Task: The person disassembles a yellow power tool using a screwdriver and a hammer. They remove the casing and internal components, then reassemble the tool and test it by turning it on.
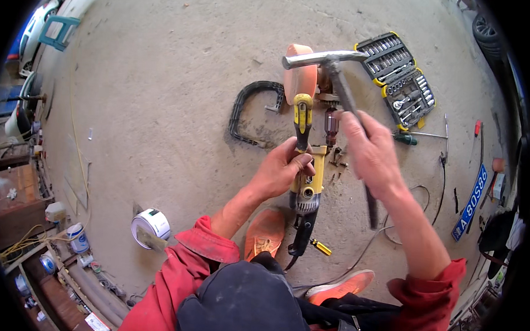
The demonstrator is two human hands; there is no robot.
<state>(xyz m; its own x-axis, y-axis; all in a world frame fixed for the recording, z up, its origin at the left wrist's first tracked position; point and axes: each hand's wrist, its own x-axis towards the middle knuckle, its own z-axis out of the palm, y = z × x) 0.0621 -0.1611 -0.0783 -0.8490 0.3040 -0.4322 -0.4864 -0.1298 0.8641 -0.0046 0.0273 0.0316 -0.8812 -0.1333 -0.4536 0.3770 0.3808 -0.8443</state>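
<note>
My left hand [284, 173] is closed around a screwdriver [303, 117] with a yellow and black handle, held upright with the handle on top. Its lower end is hidden by my fingers and meets or overlaps the yellow housing [318, 173] of a corded power tool with a black rear grip [303, 231]. My right hand [371, 154] grips a hammer [348, 92] by its dark handle. The steel hammer head [309, 59] is raised beyond the screwdriver. Under it lie a round orange guard [301, 79] and a brown-red motor armature [331, 126].
An opened socket set [391, 56] lies far right. A black curved frame [239, 109] lies left of the guard. Small screws [336, 156] and a yellow screwdriver [320, 247] are on the concrete near my shoes [265, 232]. A white round tub [152, 221] stands left.
</note>
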